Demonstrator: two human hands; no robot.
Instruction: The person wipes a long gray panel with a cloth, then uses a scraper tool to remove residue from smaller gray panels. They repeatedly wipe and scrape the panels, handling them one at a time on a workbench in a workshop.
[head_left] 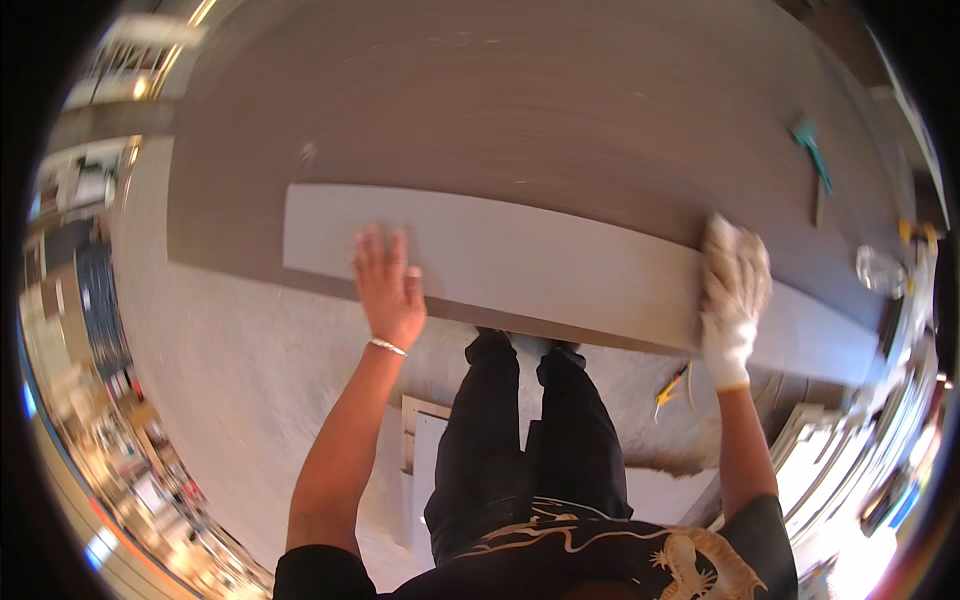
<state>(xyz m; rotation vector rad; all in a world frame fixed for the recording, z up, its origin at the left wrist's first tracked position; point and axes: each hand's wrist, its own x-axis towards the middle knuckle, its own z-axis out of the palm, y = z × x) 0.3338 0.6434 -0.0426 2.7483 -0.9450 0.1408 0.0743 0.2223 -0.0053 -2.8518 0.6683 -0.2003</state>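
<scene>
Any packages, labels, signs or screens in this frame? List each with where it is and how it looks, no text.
None can be made out.
The shelves at the left rim are too blurred to tell packages or signs.
In plain view are only a grey board on a dark table, under a bare left hand and a gloved right hand, and a teal tool at far right.

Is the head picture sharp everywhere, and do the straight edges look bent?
In the head view the left hand and gloved right hand are smeared by motion blur; the long grey board bows toward the rim from fisheye distortion; the corners are black, and the lower right edge is washed out by glare.
</scene>
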